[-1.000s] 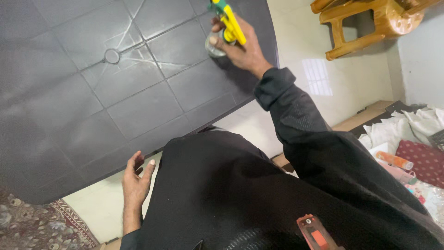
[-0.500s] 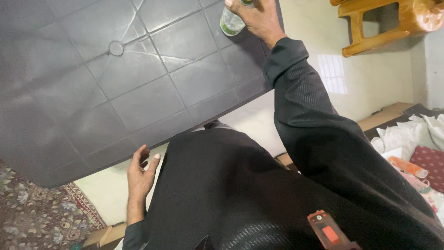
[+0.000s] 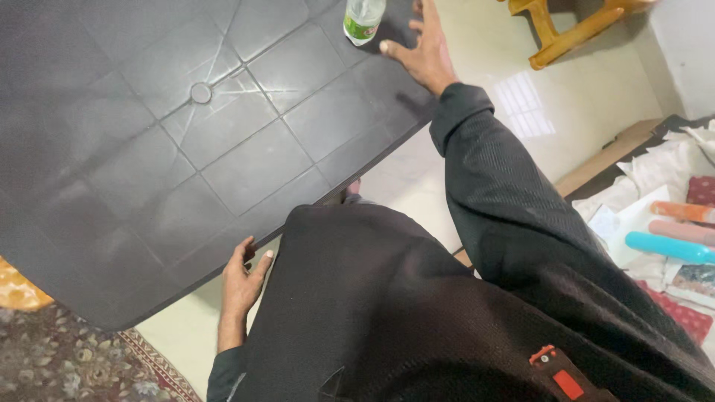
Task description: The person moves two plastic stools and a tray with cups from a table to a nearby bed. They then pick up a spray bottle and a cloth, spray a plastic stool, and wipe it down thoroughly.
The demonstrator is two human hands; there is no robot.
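2 hands are ours: the right hand [image 3: 424,46] hovers with fingers spread and holding nothing at the table's [image 3: 149,149] far right corner, just right of the clear bottle [image 3: 363,18] standing there, while the left hand [image 3: 242,283] curls loosely, empty, at the near edge.

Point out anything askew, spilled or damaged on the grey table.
Nothing stands out. The clear bottle stands upright near the far edge of the grey table, the right hand open beside it. No spill shows; only pale scuff lines.
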